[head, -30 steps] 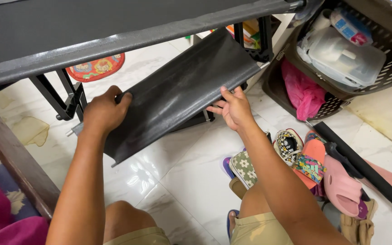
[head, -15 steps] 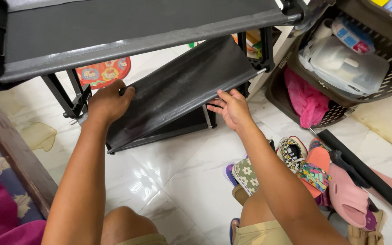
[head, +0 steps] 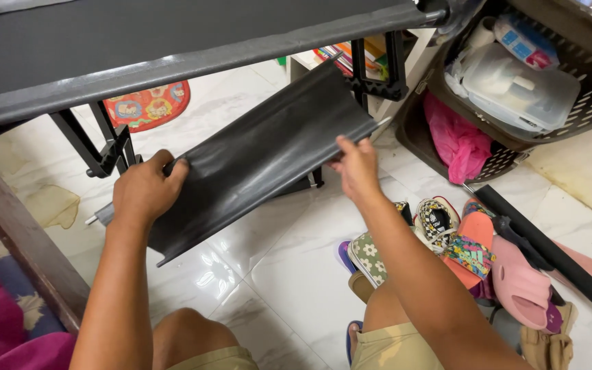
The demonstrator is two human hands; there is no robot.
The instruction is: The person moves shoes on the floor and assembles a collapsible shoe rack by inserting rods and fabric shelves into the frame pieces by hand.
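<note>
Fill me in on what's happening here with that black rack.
A person sits on the tiled floor and holds a black fabric shelf panel with both hands. The left hand grips its near-left edge; the right hand pinches its right edge. The panel hangs tilted under the rack's top shelf, close to the black frame joints, with a rod end sticking out at each side. A pile of shoes lies to the right, beside laundry baskets.

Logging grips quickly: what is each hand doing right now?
Left hand: closed on the black fabric shelf panel.
Right hand: gripping the panel's near edge.
</note>
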